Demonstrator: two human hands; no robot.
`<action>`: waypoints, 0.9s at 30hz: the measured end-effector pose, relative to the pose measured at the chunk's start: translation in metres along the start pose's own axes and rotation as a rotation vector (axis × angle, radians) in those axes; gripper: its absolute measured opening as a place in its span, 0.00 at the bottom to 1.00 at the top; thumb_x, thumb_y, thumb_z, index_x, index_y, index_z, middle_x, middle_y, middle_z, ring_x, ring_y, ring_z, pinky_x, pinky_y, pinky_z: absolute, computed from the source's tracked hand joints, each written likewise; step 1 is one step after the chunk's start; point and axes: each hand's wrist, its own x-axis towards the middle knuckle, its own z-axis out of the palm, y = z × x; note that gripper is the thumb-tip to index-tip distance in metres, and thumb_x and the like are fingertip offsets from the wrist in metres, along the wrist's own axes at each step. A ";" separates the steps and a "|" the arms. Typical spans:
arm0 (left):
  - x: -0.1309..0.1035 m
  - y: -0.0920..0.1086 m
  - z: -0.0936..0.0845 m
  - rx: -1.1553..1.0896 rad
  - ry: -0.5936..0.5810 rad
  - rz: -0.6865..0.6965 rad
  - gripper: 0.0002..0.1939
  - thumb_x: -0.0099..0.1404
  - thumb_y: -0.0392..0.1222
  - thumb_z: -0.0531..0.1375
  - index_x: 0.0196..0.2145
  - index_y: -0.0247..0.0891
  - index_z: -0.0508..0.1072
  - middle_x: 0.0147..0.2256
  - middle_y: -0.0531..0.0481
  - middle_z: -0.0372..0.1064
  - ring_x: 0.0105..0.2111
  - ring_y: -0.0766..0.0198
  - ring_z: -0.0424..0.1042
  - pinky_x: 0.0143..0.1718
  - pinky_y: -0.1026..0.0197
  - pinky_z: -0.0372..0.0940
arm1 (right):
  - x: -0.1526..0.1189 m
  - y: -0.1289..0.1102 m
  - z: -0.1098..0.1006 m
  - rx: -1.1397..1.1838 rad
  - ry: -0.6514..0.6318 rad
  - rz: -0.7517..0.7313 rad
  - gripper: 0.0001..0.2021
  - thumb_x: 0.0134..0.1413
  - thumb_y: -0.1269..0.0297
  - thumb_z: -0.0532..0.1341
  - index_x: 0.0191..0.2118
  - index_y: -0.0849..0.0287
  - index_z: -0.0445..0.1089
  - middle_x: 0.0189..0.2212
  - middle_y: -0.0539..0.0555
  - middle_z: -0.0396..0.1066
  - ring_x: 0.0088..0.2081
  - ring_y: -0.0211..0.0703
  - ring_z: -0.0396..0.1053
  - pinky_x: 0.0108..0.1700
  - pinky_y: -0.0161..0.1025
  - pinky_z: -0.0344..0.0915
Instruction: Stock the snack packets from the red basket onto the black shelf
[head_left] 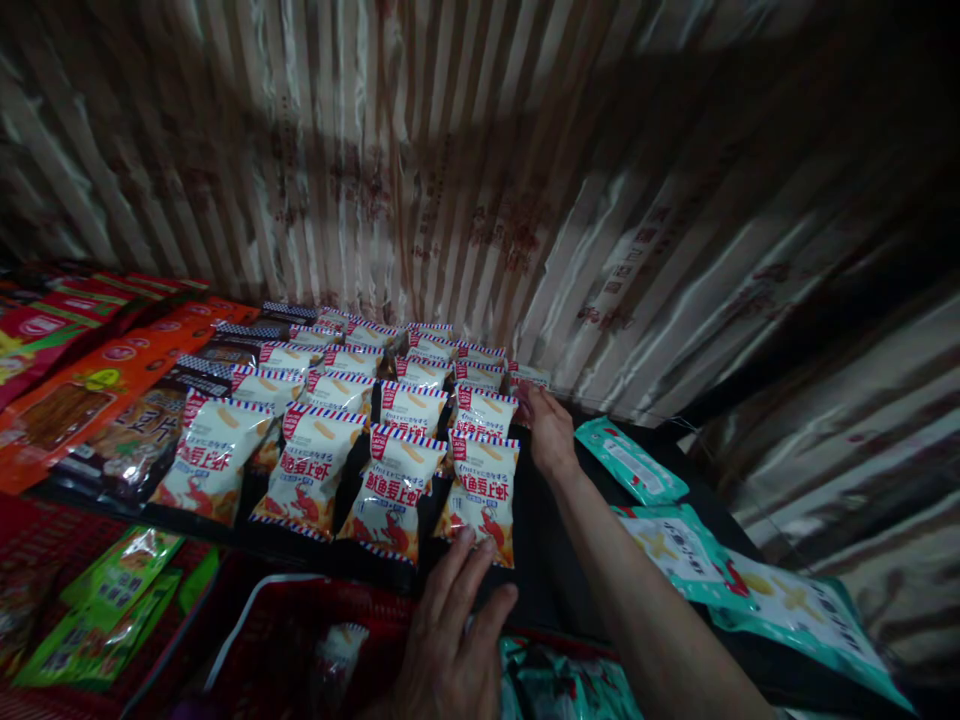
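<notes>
Small white snack bags with red lettering and striped edges stand in rows on a black shelf. My right hand reaches to the back of the right-hand row. Its fingers are closed at the right edge of a snack bag, partly hidden behind the hand. My left hand is open, fingers stretched and thumb apart. Its fingertips are at the lower edge of the front right snack bag; whether they touch it I cannot tell.
Teal packets lie right of my right arm. Brown packets, orange packets and red packets fill the left. Below, a red basket holds one small bag. Striped curtain-like sheeting hangs behind.
</notes>
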 end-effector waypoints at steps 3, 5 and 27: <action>0.003 0.000 0.002 0.061 -0.016 -0.053 0.26 0.57 0.25 0.50 0.54 0.35 0.65 0.61 0.41 0.55 0.64 0.50 0.45 0.54 0.48 0.63 | 0.003 -0.005 0.010 0.096 -0.026 0.050 0.18 0.47 0.51 0.62 0.42 0.56 0.72 0.48 0.54 0.72 0.51 0.47 0.67 0.52 0.44 0.65; 0.002 0.000 0.006 0.072 -0.013 -0.102 0.27 0.59 0.26 0.49 0.55 0.36 0.64 0.62 0.42 0.54 0.64 0.50 0.44 0.55 0.46 0.62 | 0.002 -0.006 0.014 0.114 -0.051 0.096 0.20 0.48 0.49 0.60 0.45 0.55 0.70 0.50 0.54 0.71 0.53 0.47 0.66 0.51 0.45 0.65; 0.003 -0.008 0.016 0.019 0.047 -0.082 0.25 0.59 0.25 0.49 0.52 0.38 0.67 0.57 0.43 0.62 0.63 0.53 0.51 0.56 0.47 0.61 | 0.007 -0.019 0.038 0.220 -0.249 0.338 0.25 0.51 0.42 0.54 0.46 0.56 0.68 0.36 0.58 0.75 0.42 0.54 0.73 0.44 0.52 0.69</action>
